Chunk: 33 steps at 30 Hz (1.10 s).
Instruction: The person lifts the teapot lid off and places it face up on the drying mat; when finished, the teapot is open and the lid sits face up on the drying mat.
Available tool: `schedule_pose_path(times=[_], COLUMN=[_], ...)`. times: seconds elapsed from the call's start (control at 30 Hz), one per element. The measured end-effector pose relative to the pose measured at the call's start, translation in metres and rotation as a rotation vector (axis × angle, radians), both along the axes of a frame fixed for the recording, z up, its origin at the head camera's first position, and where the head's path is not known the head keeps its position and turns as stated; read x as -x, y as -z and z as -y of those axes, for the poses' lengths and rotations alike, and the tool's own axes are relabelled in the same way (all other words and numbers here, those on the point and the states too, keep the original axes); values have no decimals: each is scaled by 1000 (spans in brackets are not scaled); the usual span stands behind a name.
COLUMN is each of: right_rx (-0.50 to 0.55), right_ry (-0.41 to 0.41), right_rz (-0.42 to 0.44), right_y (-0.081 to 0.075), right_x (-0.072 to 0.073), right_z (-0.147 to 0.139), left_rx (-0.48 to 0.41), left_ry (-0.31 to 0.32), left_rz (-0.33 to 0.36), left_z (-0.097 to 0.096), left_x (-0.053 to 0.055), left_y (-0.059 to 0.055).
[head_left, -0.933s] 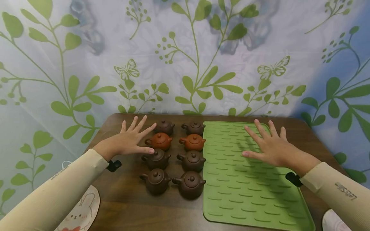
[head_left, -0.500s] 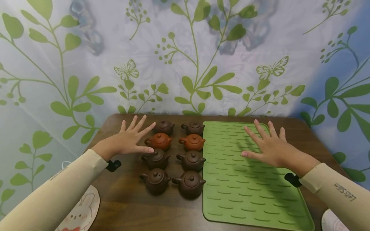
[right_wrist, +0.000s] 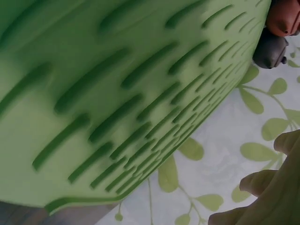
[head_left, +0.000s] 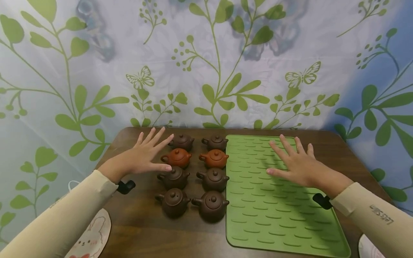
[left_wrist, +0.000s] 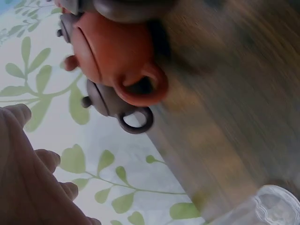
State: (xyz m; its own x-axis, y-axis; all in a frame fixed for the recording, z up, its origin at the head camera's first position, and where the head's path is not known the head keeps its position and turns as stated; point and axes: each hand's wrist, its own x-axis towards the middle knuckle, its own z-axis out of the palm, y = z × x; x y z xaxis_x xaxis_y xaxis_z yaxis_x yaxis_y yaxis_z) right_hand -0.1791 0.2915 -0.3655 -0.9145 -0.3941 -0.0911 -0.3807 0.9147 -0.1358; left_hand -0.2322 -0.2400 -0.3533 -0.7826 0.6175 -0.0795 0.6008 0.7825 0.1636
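My left hand [head_left: 137,157] hovers with fingers spread beside the left column of small clay teapots, holding nothing. Its thumb tip overlaps a dark brown teapot [head_left: 174,178] in the head view. A second column, with an orange-red teapot [head_left: 214,158] and a large dark brown teapot [head_left: 212,206], stands to its right. In the left wrist view another orange-red teapot [left_wrist: 115,47] shows its looped handle. My right hand [head_left: 300,165], fingers spread and holding nothing, is over the right part of a green ridged mat [head_left: 251,215].
Brown wooden table [head_left: 161,240] under everything; a leaf-patterned cloth [head_left: 206,64] hangs behind it. A round rabbit-print pad [head_left: 91,234] lies at the lower left, a pale pad [head_left: 369,247] at the lower right. A clear vessel [left_wrist: 276,206] shows in the left wrist view.
My right hand has drifted slightly left over the mat. My left hand has barely shifted, its fingers still spread. The teapots and mat stay in place.
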Motion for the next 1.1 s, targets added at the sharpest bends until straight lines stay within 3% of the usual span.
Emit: schedule_pose_path(times=[0.23, 0.47, 0.67, 0.77, 0.97, 1.1], right_rx=[38, 28, 31, 29, 12, 14], right_ry=[-75, -142, -227, -277, -368, -424], right_rz=[-51, -43, -45, -57, -56, -65], right_y=[5, 3, 3, 5, 10, 14], right_x=[-7, -18, -29, -34, -39, -42], right_z=[17, 43, 65, 74, 93, 105], left_rx=[-61, -167, -323, -393, -483, -540], left_ry=[73, 151, 210, 223, 245, 193], left_rz=[-22, -33, 53, 79, 40, 5], left_z=[-12, -24, -35, -44, -61, -68], left_x=[-17, -42, -68, -83, -110, -123], left_y=[1, 8, 17, 22, 29, 39])
